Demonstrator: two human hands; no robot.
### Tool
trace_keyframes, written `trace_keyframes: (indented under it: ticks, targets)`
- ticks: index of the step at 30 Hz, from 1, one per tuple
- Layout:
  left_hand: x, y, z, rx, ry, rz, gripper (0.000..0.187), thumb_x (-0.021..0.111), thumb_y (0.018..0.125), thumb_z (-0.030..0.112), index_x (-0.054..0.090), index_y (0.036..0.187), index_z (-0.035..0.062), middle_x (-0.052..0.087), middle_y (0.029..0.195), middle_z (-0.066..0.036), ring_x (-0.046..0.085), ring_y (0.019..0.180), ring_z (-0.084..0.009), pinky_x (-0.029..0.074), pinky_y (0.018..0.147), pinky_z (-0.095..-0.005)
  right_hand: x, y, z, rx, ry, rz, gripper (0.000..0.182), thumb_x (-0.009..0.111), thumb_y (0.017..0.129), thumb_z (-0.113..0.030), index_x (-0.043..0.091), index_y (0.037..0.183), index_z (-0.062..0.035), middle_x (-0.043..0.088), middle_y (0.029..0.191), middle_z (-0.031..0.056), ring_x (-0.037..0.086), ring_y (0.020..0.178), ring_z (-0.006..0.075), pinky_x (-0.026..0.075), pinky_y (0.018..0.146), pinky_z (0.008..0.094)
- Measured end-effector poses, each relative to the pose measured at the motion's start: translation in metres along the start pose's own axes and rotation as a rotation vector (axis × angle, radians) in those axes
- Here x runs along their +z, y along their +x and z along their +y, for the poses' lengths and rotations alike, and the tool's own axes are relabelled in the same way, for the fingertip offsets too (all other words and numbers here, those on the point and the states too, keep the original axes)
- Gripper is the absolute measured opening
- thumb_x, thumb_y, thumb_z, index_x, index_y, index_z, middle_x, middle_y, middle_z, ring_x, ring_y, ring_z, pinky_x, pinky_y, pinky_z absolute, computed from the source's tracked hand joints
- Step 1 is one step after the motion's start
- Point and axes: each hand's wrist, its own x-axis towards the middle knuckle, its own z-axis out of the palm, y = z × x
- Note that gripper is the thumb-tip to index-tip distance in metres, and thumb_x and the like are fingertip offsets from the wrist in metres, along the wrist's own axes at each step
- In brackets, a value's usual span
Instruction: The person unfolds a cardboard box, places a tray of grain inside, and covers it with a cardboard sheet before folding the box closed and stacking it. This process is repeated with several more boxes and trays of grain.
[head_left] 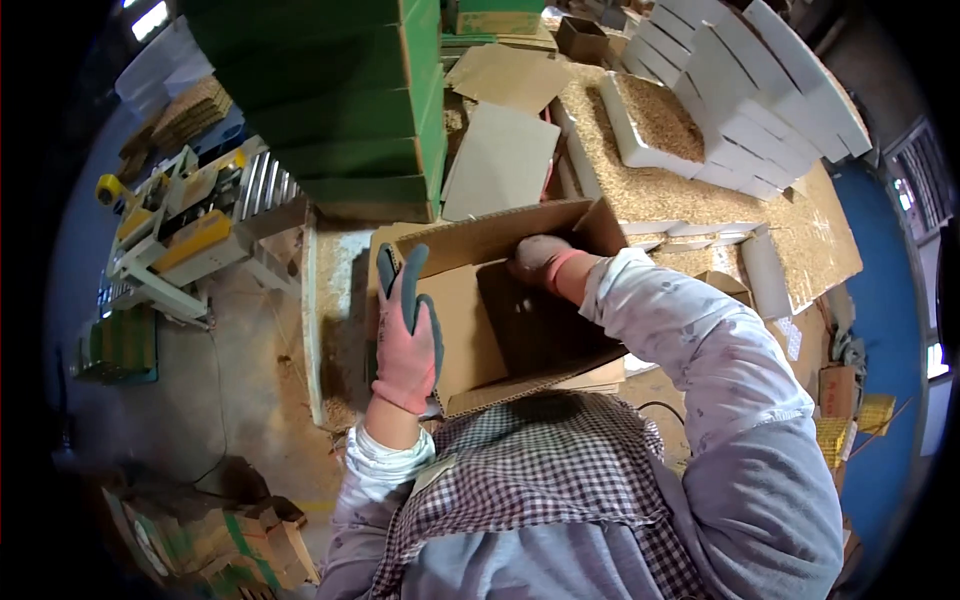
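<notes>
An open cardboard box (520, 330) stands right in front of me, its brown inside facing up and a lighter cardboard panel (462, 325) lying in its left part. My left hand (405, 340), in a pink glove with grey fingers, rests against the box's left edge. Its fingers are stretched out and apart, with nothing held. Inside the box, close to the far wall, is my right hand (542, 258), also gloved. Its fingers point down into the box and are mostly hidden, so I cannot tell whether they grip anything.
Stacked green boxes (360, 110) rise beyond the box on the left. Flat cardboard sheets (503, 155) lie behind it. White trays (650, 120) and loose tan granules (630, 190) cover the surface at right. A roller conveyor (265, 190) stands left, with folded cartons (240, 545) below.
</notes>
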Motion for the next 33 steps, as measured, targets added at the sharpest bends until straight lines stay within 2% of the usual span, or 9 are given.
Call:
trace_keyframes:
  ticks: [4,6,7,9,10,12,24,27,33]
  targets:
    - [0.006,0.003,0.005,0.020,0.139,0.023,0.054,0.037,0.080,-0.010,0.038,0.131,0.0078,0.021,0.141,-0.022,0.014,0.134,-0.0320,0.016,0.108,-0.0366,-0.027,-0.037,-0.010,-0.518,0.057,-0.326,0.057,0.048,0.082,-0.052,0.060,0.106,-0.0012,0.059,0.105,0.0211,0.054,0.103,0.0326,0.041,0.088,0.0388]
    - [0.003,0.003,0.004,0.028,0.130,0.011,0.054,0.038,0.079,-0.009,0.039,0.131,0.0067,0.028,0.140,-0.015,0.015,0.134,-0.0305,0.016,0.108,-0.0375,-0.111,-0.091,-0.004,-0.198,0.313,0.080,0.050,0.052,0.085,-0.044,0.058,0.107,0.0010,0.063,0.092,0.0166,0.059,0.091,0.0268,0.043,0.084,0.0338]
    - [0.002,0.003,0.005,0.013,0.117,0.013,0.054,0.038,0.078,-0.009,0.039,0.130,0.0059,0.030,0.139,-0.014,0.016,0.134,-0.0302,0.016,0.108,-0.0374,-0.104,-0.073,0.038,-0.595,0.609,0.572,0.039,0.055,0.086,-0.036,0.060,0.103,-0.0010,0.064,0.088,0.0101,0.058,0.084,0.0173,0.045,0.080,0.0292]
    - [0.003,0.001,0.009,-0.072,0.024,0.004,0.053,0.037,0.078,-0.009,0.040,0.129,0.0030,0.029,0.140,-0.012,0.016,0.134,-0.0276,0.015,0.109,-0.0359,-0.136,-0.051,0.105,-0.037,0.908,0.711,0.047,0.057,0.080,-0.043,0.056,0.108,-0.0052,0.053,0.118,0.0145,0.049,0.107,0.0241,0.038,0.090,0.0364]
    - [0.005,0.001,0.012,-0.067,0.028,0.001,0.053,0.037,0.078,-0.009,0.040,0.129,0.0030,0.029,0.140,-0.012,0.016,0.134,-0.0276,0.015,0.109,-0.0359,-0.131,-0.028,0.133,0.374,0.271,0.914,0.058,0.060,0.076,-0.050,0.052,0.114,-0.0071,0.040,0.132,0.0153,0.039,0.120,0.0293,0.030,0.097,0.0469]
    - [0.009,0.002,0.013,-0.180,-0.193,0.051,0.052,0.037,0.078,-0.008,0.040,0.129,0.0022,0.025,0.142,-0.011,0.016,0.134,-0.0250,0.014,0.109,-0.0341,-0.105,0.020,0.183,0.820,0.090,0.716,0.066,0.066,0.069,-0.052,0.047,0.116,-0.0105,0.030,0.139,0.0157,0.029,0.125,0.0391,0.020,0.103,0.0554]
    - [0.008,0.006,0.026,-0.373,-0.220,0.050,0.049,0.035,0.086,-0.003,0.032,0.134,0.0037,0.032,0.140,-0.005,0.027,0.130,-0.0167,0.019,0.106,-0.0292,0.005,-0.111,0.201,0.228,0.115,1.020,0.036,0.070,0.072,-0.023,0.054,0.102,-0.0105,0.034,0.136,0.0162,0.029,0.126,0.0391,0.026,0.100,0.0550]
    - [0.012,0.006,0.030,-0.258,-0.331,0.043,0.049,0.040,0.088,0.002,0.030,0.135,0.0030,0.030,0.141,-0.005,0.029,0.129,-0.0171,0.022,0.105,-0.0302,0.046,-0.117,0.197,0.182,1.705,1.143,0.045,0.058,0.084,-0.031,0.047,0.121,-0.0077,0.033,0.137,0.0145,0.038,0.120,0.0318,0.044,0.091,0.0457]
    - [0.011,0.007,0.006,-0.272,-0.630,0.014,0.051,0.043,0.087,0.002,0.029,0.136,0.0029,0.032,0.138,-0.008,0.033,0.125,-0.0173,0.027,0.103,-0.0280,0.008,-0.099,0.206,0.229,2.108,0.752,0.049,0.059,0.082,-0.032,0.045,0.122,-0.0071,0.048,0.119,0.0108,0.049,0.105,0.0293,0.045,0.081,0.0470]
